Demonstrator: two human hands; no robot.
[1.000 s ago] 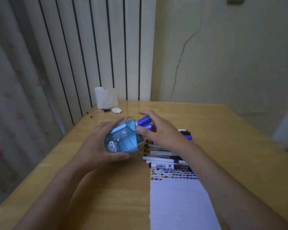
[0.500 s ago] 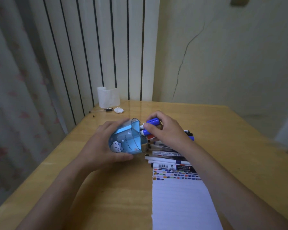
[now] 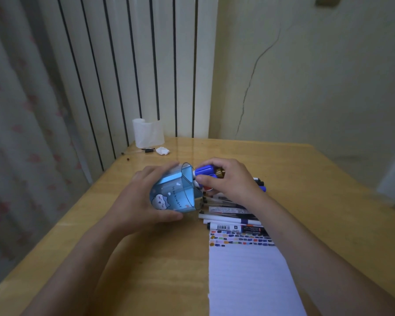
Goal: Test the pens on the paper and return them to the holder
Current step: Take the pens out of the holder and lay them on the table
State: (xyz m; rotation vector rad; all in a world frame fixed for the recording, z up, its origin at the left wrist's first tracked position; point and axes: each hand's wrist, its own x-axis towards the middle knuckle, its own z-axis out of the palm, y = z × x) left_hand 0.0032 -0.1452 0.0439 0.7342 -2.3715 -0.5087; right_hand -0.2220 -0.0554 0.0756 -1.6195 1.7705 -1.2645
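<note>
My left hand (image 3: 138, 199) grips the blue translucent pen holder (image 3: 173, 192), tipped on its side with its mouth facing right. My right hand (image 3: 228, 179) holds a bunch of pens (image 3: 204, 171) with blue and gold caps, their ends at the holder's mouth. Several more pens (image 3: 230, 216) lie in a pile on the table under my right wrist. The lined paper (image 3: 249, 277) lies at the front right, with rows of coloured test marks along its top edge.
A wooden table (image 3: 146, 270) carries everything. At its far left corner stand a white roll (image 3: 147, 133), a crumpled white scrap (image 3: 162, 151) and a small black item (image 3: 149, 150). A ribbed radiator and a curtain are behind and to the left.
My right hand has kept the bunch of pens at the tipped holder's mouth, and a gold cap now shows beside the blue ones. The left hand keeps its hold.
</note>
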